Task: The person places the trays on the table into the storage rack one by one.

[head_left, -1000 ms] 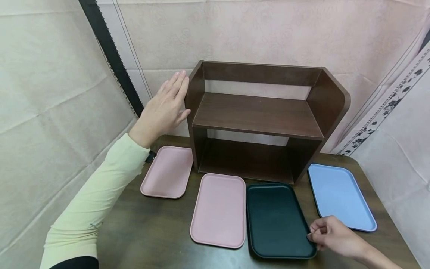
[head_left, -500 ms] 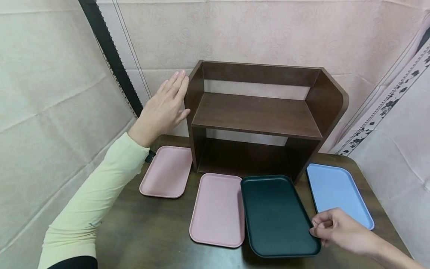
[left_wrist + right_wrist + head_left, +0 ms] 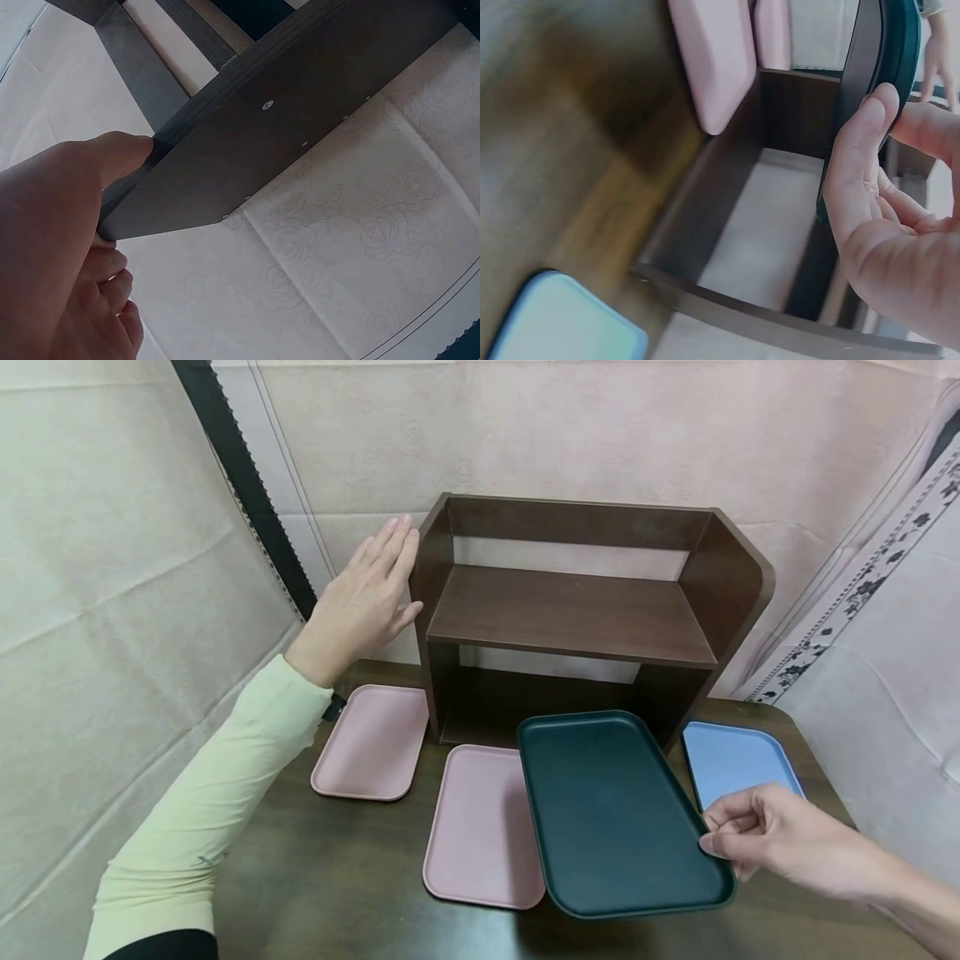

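My right hand (image 3: pixel 780 835) pinches the right rim of a dark green rectangular tray (image 3: pixel 618 814), thumb on top. The tray is raised at a tilt in front of a dark brown two-tier shelf (image 3: pixel 573 614), overlapping its lower tier in the head view. In the right wrist view the green tray (image 3: pixel 889 56) shows edge-on between thumb and fingers. My left hand (image 3: pixel 360 602) rests with straight fingers at the shelf's left side panel. The left wrist view shows its thumb (image 3: pixel 124 156) at the edge of that side panel (image 3: pixel 247 142).
One pink tray (image 3: pixel 371 743) lies left of the shelf. Another pink tray (image 3: pixel 480 835) lies in front, partly under the green tray. A blue tray (image 3: pixel 738 760) lies on the right of the brown table (image 3: pixel 330 877). Pale cloth (image 3: pixel 570 427) hangs behind.
My right hand has lifted the green tray off the table and brought it up towards the shelf, tilting it and covering part of the front pink tray. My left hand has stayed in place.
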Demonstrator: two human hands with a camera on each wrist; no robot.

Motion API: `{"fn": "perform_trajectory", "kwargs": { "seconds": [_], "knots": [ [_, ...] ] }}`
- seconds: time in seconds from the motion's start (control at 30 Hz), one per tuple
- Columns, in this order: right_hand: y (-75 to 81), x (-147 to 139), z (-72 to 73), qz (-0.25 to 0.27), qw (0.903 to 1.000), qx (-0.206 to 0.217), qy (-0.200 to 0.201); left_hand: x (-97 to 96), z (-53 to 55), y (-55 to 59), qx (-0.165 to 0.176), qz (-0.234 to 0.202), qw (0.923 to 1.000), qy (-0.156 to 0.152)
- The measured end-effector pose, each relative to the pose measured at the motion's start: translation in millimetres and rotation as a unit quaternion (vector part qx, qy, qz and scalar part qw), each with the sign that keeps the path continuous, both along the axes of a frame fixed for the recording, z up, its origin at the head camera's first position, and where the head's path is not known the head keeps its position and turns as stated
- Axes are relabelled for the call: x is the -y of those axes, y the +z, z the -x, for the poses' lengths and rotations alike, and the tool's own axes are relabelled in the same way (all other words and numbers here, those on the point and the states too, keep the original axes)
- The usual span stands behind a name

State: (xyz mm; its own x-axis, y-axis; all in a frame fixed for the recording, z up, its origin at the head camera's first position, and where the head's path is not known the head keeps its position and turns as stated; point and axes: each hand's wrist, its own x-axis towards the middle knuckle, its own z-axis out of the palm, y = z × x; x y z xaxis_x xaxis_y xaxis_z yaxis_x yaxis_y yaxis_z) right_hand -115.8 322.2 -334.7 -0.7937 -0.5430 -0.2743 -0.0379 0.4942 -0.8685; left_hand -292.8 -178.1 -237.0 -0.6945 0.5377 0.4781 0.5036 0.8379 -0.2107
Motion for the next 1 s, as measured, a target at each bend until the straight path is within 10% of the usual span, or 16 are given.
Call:
{"fn": "perform_trajectory", "kwargs": {
  "seconds": [0.53, 1.0],
  "knots": [
    [82.3, 24.8, 19.8, -0.125, 0.9865, -0.088, -0.059, 1.3, 0.5, -0.8, -0.003, -0.003, 1.0000, 0.001],
    [115.5, 76.4, 75.8, -0.085, 0.9843, -0.099, -0.119, -0.4, -2.7, 2.4, -0.007, 0.008, 0.9999, 0.002]
  ]
}}
